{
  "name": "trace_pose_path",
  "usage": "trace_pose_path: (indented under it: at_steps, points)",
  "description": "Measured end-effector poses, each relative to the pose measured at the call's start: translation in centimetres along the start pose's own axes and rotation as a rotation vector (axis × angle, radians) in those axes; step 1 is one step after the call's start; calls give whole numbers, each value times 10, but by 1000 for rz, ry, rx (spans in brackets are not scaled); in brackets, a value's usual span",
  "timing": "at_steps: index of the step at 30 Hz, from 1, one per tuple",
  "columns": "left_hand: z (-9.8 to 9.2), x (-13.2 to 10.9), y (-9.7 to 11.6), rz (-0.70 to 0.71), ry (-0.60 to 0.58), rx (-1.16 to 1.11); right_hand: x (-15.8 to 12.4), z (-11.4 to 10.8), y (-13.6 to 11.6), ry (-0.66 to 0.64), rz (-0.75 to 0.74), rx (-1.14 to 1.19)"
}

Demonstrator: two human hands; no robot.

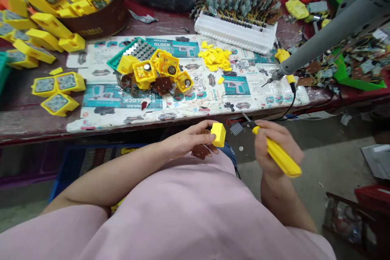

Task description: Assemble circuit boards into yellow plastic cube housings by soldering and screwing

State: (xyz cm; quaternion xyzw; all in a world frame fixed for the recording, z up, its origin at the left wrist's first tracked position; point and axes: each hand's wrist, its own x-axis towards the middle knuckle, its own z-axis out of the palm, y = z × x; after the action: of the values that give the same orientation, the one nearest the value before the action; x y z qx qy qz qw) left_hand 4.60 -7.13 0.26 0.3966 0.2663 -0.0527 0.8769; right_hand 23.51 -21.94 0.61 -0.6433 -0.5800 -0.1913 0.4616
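In the head view, a small yellow block (218, 134) is held in the left hand (190, 140), pinched between thumb and fingertips just below the near edge of the surface (36, 120). A brown circuit board (201, 151) is tucked under the same fingers, touching the block, so the left grip is closed on both. A yellow-handled screwdriver (277, 154) is held in the right hand (274, 148), the grip wrapped tightly around the handle and the dark tip pointed up and left, near the block but apart from it. Both hands are held over the lap, above a pink garment (189, 211).

On the surface, a printed paper sheet (195, 101) is spread out. A heap of yellow housings (158, 73) with round metal parts is seen at its centre, beside a green tray (134, 50). A pile of small yellow chips (215, 59) lies to the right, with a white rack (236, 32) beyond it. A round tin (100, 20) filled with yellow parts stands at the far left. A grey arm (332, 28) reaches in from the right.
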Motion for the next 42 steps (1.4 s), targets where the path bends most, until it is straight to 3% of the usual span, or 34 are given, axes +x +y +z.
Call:
trace_pose_path:
  at_steps: [2,5,13,18,27,31,33,38,42]
  points:
    - [-11,-3,0,-1,-43,-70,8,-1,7,8,33,-6]
    - [-25,-15,-1,87,-39,-180,23,16,15,-117,58,-57]
    - [-51,-43,-8,214,162,-267,77,122,3,-610,65,-76]
    - [-61,-52,-8,237,249,-238,101,159,-12,-817,116,-245]
    - [-72,-66,-16,273,261,-234,109,164,-10,-848,192,-282]
    - [-82,-67,-19,281,259,-265,112,149,-10,-728,212,-187]
    - [-84,-71,-20,260,264,-261,107,143,-22,-704,177,-161]
    - [-84,-78,-23,274,296,-235,83,154,-72,-945,25,-75]
    - [-87,-78,-24,264,301,-236,85,160,-76,-871,2,99]
